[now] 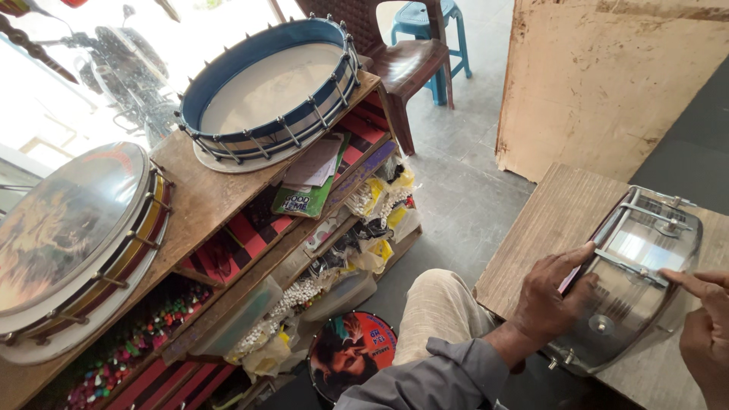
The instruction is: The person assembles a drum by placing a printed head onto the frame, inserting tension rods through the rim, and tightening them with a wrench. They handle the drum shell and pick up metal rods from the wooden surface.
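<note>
Chrome drum shell [638, 281] lies on side on wooden table [547, 220], lower right of frame. Left hand [550, 300] pressed on near rim, fingers [573, 262] spread flat, not gripping. Right hand [702, 326] at right edge, forefinger touching tension rod, rest cropped. Blue frame drum [269, 87] on shelf [205, 201], upper left.

Upper centre: frame drum [269, 87], blue shell, white stripes, pale skin. Left: second drum [72, 235], tawny painted head, red-yellow shell. Right: snare drum [634, 277], shiny chrome. Upper centre: stool [425, 19], blue. Bottom: sleeve [448, 380], grey; round disc [349, 353], red-black picture.
</note>
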